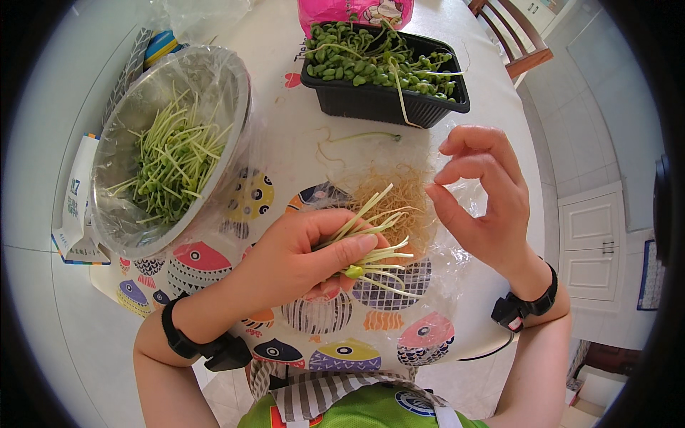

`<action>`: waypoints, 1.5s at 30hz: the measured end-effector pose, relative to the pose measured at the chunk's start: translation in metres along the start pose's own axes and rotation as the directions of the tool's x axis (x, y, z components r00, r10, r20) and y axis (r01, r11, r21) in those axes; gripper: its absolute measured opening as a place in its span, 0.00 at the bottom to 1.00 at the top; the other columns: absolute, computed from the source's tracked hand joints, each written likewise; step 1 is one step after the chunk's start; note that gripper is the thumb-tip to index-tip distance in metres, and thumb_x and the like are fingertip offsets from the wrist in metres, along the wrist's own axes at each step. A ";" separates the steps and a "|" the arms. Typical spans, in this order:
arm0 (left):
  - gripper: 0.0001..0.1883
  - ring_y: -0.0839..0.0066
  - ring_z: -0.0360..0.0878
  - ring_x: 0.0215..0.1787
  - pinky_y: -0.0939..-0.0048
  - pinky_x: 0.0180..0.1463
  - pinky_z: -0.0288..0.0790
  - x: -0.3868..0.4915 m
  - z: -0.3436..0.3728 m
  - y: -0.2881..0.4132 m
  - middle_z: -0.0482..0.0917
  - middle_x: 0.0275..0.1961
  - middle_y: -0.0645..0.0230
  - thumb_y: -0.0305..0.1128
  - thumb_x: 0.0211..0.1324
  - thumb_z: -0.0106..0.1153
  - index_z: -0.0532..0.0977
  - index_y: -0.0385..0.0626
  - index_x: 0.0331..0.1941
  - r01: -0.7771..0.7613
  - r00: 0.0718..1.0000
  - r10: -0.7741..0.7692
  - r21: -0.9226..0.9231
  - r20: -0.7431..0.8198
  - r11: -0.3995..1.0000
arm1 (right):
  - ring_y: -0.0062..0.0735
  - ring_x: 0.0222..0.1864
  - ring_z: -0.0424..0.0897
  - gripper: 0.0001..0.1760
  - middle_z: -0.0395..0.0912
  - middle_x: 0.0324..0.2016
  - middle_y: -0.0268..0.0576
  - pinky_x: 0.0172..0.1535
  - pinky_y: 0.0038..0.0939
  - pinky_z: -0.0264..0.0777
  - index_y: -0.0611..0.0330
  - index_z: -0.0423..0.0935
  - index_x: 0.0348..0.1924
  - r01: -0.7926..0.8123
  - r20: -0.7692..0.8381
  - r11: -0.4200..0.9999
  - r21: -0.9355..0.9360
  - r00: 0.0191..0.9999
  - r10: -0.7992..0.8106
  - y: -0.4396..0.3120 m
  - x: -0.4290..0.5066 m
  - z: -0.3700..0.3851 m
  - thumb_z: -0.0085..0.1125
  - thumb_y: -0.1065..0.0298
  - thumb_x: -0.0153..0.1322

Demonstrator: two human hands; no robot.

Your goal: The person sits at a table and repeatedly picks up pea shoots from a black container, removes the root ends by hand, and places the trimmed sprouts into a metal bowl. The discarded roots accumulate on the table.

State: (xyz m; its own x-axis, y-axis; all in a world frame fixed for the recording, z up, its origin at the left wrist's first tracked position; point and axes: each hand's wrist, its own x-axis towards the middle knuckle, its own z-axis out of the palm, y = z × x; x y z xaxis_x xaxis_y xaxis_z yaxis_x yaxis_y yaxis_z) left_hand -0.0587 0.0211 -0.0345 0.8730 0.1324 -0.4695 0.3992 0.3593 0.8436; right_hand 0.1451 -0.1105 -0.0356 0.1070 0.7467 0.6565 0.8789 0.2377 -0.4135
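A bunch of pale sprout stems [386, 224] is gripped in my left hand [316, 251], cut or trimmed-looking ends pointing right. One small yellow-green leaf shows by the thumb. My right hand [481, 198] is raised to the right of the bunch, thumb and forefinger curled near each other with a gap; I see nothing held there. Beneath and behind the bunch lies a tangled heap of brown roots [406, 187] on clear plastic film. On the left, a plastic-lined metal bowl [115, 176] holds a pile of green sprouts [176, 155].
At the back stands a black plastic tub [374, 104] of leafy sprouts, one stem hanging over its rim. A single sprout [369, 135] lies before it. Behind is a pink bag [353, 10]. A fish-print tablecloth [345, 356] covers the table; a wooden chair [527, 59] stands beyond.
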 end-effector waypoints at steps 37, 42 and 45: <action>0.14 0.92 0.72 0.24 0.87 0.24 0.62 0.003 0.005 -0.008 0.75 0.30 0.78 0.39 0.72 0.50 0.77 0.41 0.48 -0.131 0.991 0.130 0.034 0.045 0.991 | 0.40 0.40 0.72 0.12 0.73 0.42 0.43 0.37 0.31 0.69 0.60 0.74 0.26 0.025 0.119 0.973 0.228 0.992 -0.054 -0.012 -0.007 0.011 0.65 0.83 0.52; 0.12 0.89 0.75 0.24 0.84 0.25 0.65 0.005 0.007 -0.013 0.74 0.27 0.75 0.36 0.71 0.51 0.77 0.41 0.47 -0.226 0.973 0.231 0.200 -0.003 0.953 | 0.43 0.40 0.72 0.13 0.73 0.40 0.42 0.39 0.34 0.70 0.59 0.71 0.23 0.069 0.089 0.993 0.095 0.993 -0.077 -0.016 -0.010 0.017 0.64 0.83 0.49; 0.11 0.90 0.72 0.23 0.84 0.23 0.63 0.006 0.007 -0.014 0.74 0.26 0.76 0.32 0.69 0.53 0.77 0.40 0.50 -0.336 0.932 0.363 0.399 0.008 0.853 | 0.44 0.41 0.73 0.13 0.73 0.40 0.41 0.40 0.35 0.71 0.59 0.70 0.22 0.047 0.097 0.997 0.055 0.994 -0.052 -0.016 -0.011 0.018 0.63 0.82 0.49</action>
State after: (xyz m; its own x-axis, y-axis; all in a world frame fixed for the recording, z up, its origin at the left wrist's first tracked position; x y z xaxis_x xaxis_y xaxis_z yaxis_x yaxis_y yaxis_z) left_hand -0.0572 0.0109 -0.0474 0.9607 0.2460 -0.1288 0.1590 -0.1070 0.9815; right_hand 0.1211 -0.1113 -0.0475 0.0157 0.7899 0.6130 0.8561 0.3061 -0.4164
